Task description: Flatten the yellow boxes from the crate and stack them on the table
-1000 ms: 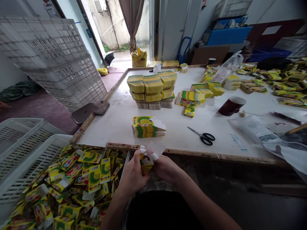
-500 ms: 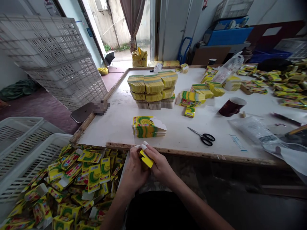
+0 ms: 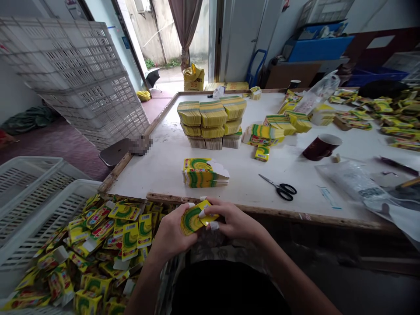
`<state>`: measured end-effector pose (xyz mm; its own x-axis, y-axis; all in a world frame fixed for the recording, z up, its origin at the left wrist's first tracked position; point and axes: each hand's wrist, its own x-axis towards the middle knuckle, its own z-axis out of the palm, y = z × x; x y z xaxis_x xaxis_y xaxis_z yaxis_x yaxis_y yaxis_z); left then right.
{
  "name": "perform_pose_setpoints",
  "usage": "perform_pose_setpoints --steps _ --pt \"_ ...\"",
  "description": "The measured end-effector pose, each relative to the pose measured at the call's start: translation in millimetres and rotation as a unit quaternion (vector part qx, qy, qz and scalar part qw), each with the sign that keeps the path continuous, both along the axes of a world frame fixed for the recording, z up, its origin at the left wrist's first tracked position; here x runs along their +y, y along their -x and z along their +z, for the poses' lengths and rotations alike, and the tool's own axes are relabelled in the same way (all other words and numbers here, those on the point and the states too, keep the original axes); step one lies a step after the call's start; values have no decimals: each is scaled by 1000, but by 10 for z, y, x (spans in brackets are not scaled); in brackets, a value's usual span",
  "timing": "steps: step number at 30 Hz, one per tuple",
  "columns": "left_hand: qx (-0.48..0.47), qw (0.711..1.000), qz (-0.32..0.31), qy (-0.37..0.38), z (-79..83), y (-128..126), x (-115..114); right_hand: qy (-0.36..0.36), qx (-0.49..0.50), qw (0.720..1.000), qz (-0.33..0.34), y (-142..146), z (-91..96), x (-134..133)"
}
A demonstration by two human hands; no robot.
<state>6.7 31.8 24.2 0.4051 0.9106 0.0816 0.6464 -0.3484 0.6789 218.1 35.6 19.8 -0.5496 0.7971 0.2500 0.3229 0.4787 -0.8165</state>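
Note:
Both my hands hold one small yellow and green carton (image 3: 193, 218) just in front of the table's near edge. My left hand (image 3: 170, 234) grips its left side with fingers curled. My right hand (image 3: 232, 221) pinches its right end, white tape on the fingertips. Beyond them on the white table (image 3: 164, 162) lies a stack of flat yellow-green carton blanks (image 3: 203, 173). To my left a white crate (image 3: 42, 236) is filled with several folded cartons (image 3: 108, 245).
Tall bundles of flat blanks (image 3: 211, 122) stand mid-table, more piles (image 3: 278, 124) to the right. Black scissors (image 3: 278, 189), a dark red mug (image 3: 321, 146) and a plastic bag (image 3: 354, 179) lie on the right. Stacked white crates (image 3: 75, 74) lean at left.
The carton's white flap was up a second ago; it has since been folded shut, and the carton now lies turned sideways, green face up, slightly lower in my hands.

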Motion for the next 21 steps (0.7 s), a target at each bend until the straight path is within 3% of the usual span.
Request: perform_pose_setpoints --steps 4,7,10,12,14,17,21 --pt "17 998 33 -41 -12 -15 5 19 55 996 -72 163 -88 -49" --pt "12 998 53 -30 -84 88 -8 24 82 994 -75 276 -213 -62" --pt "54 977 195 -65 -188 338 -3 -6 75 989 -130 236 -198 120" --pt "120 930 319 -134 -260 529 9 -50 28 970 -237 144 -113 360" --pt "150 905 368 -154 -322 667 16 -74 -28 944 -320 49 -22 637" --pt "118 926 334 -132 -383 698 10 -70 -64 937 -336 -23 45 965" --pt "28 965 252 -66 -407 509 10 -56 -96 939 -325 -11 30 1108"
